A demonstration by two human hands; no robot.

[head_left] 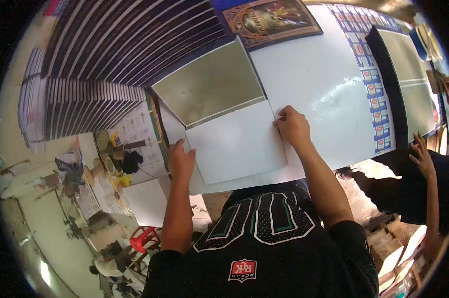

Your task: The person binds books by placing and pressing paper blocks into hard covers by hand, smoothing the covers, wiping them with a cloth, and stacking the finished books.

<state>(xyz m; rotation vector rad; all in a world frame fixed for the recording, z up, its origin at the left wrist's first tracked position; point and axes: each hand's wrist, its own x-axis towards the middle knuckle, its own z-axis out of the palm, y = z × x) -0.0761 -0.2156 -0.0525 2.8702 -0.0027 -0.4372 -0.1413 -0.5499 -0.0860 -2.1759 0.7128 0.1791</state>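
White sheet [237, 144] lies flat between the two hands. Left hand [181, 160] is loose at its left edge, fingers apart, nothing gripped. Right hand [294, 126] is curled at the opposite edge; can't tell if it's pinching. Grey panel [212, 84] sits just beyond the sheet. Dark book stacks [135, 37] rise past the left hand. Illustrated book [273, 21] is farther out, ahead of the right hand.
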